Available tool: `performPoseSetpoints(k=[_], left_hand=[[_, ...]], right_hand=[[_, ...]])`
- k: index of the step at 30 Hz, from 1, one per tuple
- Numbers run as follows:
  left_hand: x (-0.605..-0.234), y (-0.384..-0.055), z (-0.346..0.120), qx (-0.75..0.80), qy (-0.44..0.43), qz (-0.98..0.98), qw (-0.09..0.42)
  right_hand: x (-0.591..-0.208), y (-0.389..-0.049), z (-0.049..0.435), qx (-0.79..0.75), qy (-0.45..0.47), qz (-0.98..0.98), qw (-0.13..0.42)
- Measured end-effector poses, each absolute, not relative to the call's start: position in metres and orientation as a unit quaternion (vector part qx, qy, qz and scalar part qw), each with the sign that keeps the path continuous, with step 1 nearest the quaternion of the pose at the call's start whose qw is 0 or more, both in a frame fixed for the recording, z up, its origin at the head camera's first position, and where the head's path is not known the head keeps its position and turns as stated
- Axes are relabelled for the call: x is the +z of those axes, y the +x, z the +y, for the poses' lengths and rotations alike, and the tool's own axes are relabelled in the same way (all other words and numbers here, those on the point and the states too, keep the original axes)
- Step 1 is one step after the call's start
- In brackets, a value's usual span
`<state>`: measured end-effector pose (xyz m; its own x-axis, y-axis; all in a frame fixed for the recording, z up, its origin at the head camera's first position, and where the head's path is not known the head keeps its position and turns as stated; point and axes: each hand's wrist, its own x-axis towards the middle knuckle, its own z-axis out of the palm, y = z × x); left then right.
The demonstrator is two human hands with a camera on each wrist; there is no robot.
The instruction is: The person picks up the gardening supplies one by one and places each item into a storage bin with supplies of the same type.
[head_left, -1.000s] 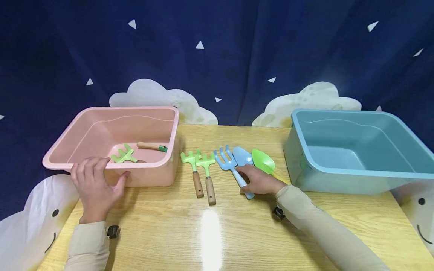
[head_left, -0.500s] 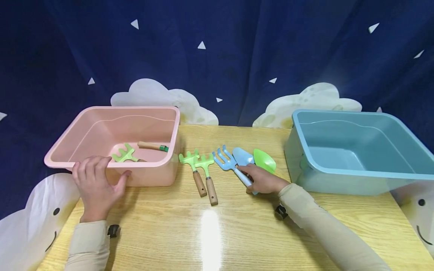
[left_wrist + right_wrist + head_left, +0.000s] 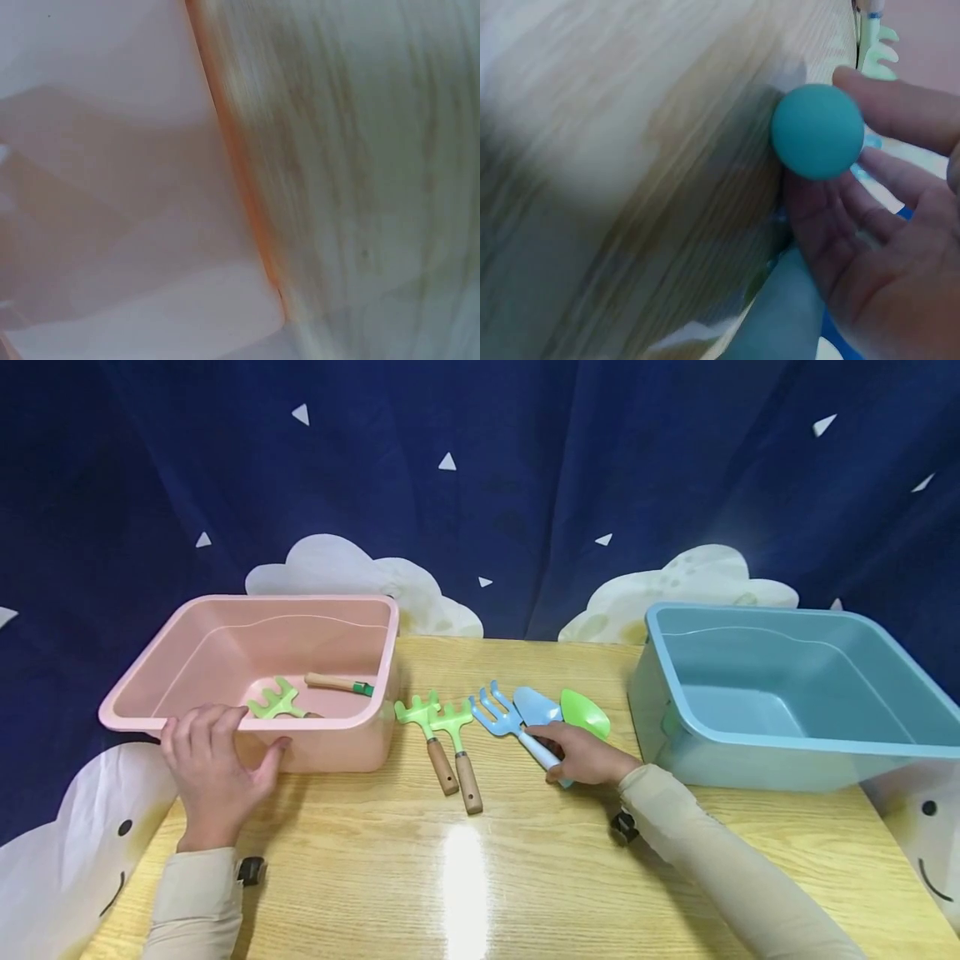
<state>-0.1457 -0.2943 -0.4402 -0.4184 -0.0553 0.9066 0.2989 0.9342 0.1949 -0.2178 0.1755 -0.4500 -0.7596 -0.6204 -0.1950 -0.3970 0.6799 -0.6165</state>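
While the right hand (image 3: 588, 755) pinches the blue fork (image 3: 511, 725), the left hand (image 3: 215, 770), partly hidden, apparently grips the pink bin (image 3: 333, 748).

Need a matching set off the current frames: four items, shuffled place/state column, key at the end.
Items
1. Light-blue pronged hand fork
2. Pink rectangular plastic tub
3. Blue rectangular plastic tub
4. Wooden handle with a dark-green collar

Place or state
A. Rightmost of these four in the head view
B. Lying inside a tub
C. Gripped at its near edge by the left hand
D. Held in the right hand

Pairs: 1-D, 2-C, 3-A, 4-B
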Motion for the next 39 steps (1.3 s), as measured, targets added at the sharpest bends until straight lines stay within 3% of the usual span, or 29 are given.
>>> performPoseSetpoints(k=[14,27,39], left_hand=[[-0.441,-0.146,-0.292,-0.167,-0.074,-0.825,0.535],[-0.441,-0.147,-0.291,-0.165,-0.077,-0.829,0.529],[-0.441,-0.145,-0.294,-0.169,-0.072,-0.830,0.526]], right_hand=[[-0.456,-0.221,0.187,-0.314,-0.275,0.888,0.192],[-0.458,-0.224,0.200,-0.333,-0.263,0.873,0.238],[-0.461,-0.228,0.196,-0.344,-0.254,0.872,0.239]])
